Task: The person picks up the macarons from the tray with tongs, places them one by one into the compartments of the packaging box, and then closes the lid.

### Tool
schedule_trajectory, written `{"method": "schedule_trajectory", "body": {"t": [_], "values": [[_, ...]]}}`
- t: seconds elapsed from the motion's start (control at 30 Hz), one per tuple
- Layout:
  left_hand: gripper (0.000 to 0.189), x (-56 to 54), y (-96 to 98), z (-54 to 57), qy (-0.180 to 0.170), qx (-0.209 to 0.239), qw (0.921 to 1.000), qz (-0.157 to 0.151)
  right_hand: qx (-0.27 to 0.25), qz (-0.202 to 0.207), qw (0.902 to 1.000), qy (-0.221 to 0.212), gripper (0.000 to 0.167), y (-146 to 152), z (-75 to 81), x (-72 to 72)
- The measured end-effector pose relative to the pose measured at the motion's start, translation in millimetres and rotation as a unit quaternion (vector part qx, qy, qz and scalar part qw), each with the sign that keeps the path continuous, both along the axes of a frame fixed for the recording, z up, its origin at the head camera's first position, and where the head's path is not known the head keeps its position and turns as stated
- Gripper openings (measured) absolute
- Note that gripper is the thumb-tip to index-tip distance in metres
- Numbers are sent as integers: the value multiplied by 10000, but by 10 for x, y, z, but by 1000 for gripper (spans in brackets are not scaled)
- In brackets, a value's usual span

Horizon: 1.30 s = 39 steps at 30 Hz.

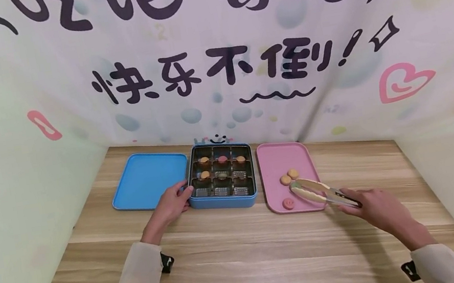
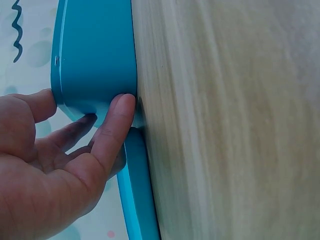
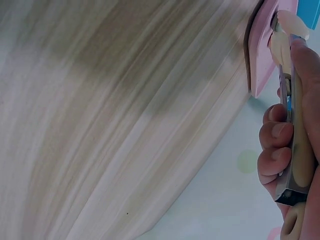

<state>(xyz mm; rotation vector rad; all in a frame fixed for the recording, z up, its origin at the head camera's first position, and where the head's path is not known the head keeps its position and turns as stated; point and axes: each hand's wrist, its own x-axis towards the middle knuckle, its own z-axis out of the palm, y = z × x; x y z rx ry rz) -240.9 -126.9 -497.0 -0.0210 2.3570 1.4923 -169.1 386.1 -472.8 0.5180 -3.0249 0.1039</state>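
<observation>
My left hand rests its fingers and thumb against the left side and corner of a blue square tin. A clear divided insert inside it holds several small cookies, among them a pink cookie and an orange one. My right hand grips metal tongs with pale tips, their ends low over a pink tray. A greenish cookie shows at those tips; whether it is pinched I cannot tell. Two tan cookies and a pinkish-red cookie lie nearby on the tray.
Left of the tin lies a flat blue lid, close to its side. All stand on a wood-grain table. A printed cloth wall rises directly behind, with side walls at left and right.
</observation>
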Motion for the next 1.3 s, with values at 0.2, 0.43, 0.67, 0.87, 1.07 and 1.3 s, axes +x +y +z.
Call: {"method": "schedule_trajectory", "body": {"t": [0.2,0.43,0.67,0.87,1.07,1.3], "values": [[59,3,-6,4,15,-10,10000,-23,14,10,10000,9,47,-8,12,4],[58,5,-1,7,40,-62,10000,-4,-64,-24,9999,-123,49,-15,-1,8],[58,-9,-4,-12,13,-16,10000,-17,-49,-55,9998,-192,50,-21,-4,-2],[61,12,-22,18,84,6,9999,-68,-37,-88,9998,-187,50,-27,5,1],[61,16,-24,26,95,-19,9999,-73,-112,-27,9999,94,45,-78,-4,-13],[57,-13,-7,-9,69,-94,9999,-38,-187,-103,9996,178,53,-234,44,-55]]}}
